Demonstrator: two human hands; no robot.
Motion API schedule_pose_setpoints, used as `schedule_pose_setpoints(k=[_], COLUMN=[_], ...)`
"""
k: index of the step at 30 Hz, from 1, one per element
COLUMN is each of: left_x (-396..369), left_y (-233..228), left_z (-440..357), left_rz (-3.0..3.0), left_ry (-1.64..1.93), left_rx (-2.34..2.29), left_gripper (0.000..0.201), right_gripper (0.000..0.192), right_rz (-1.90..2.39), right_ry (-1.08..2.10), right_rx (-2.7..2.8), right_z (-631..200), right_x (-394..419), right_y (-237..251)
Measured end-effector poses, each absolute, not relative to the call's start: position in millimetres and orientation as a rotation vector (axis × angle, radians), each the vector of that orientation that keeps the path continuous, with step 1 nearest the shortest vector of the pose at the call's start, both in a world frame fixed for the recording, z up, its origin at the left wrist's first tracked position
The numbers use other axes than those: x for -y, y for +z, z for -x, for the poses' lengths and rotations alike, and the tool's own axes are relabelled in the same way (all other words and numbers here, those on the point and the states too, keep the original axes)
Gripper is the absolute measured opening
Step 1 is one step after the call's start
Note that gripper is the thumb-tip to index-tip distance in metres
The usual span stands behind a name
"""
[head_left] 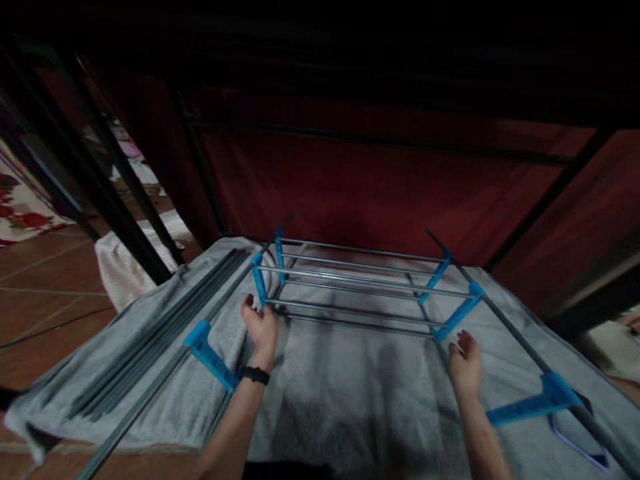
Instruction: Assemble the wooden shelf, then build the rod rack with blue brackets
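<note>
A half-built rack of grey metal rods and blue plastic connectors lies on a grey blanket. My left hand grips the near left blue connector where the cross rods meet it. My right hand rests beside the near right blue connector, fingers curled near the end of the front rod. Whether it grips the rod I cannot tell. A black band sits on my left wrist.
Loose grey rods lie bundled on the blanket's left. Two more blue connectors sit on the long side poles nearer me. A dark red fabric wall with black frame bars stands behind. Tiled floor lies to the left.
</note>
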State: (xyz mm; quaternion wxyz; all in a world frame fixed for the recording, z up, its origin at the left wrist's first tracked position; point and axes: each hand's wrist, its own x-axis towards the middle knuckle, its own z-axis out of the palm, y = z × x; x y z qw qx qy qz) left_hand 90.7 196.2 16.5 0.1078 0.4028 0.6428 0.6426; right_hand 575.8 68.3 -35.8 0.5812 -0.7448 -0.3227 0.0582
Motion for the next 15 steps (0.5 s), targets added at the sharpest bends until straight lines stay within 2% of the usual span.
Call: schedule_pose_setpoints(k=[4,9,15], left_x=[-218.5,-229.7,-242.0], left_y=[47.3,76.4,85.9], left_z=[-87.7,-87.2,-82.1], left_rz=[-1.175,-1.240,-1.141], left_ry=[2.052,2.059,2.078], left_rx=[-1.718,-1.576,-1.516], left_gripper=[0.057,0.050,0.048], right_gripper=[0.072,0.073,0.054], right_rz=[1.575,1.528,1.539], right_ry=[0.190,0.212,0.077], right_rx=[0.607,0.619,0.787], right_z=[-594.6,-602.5,-589.2], right_x=[-88.3,-112.3,-122.8], right_y=[-12.0,11.0,44.0])
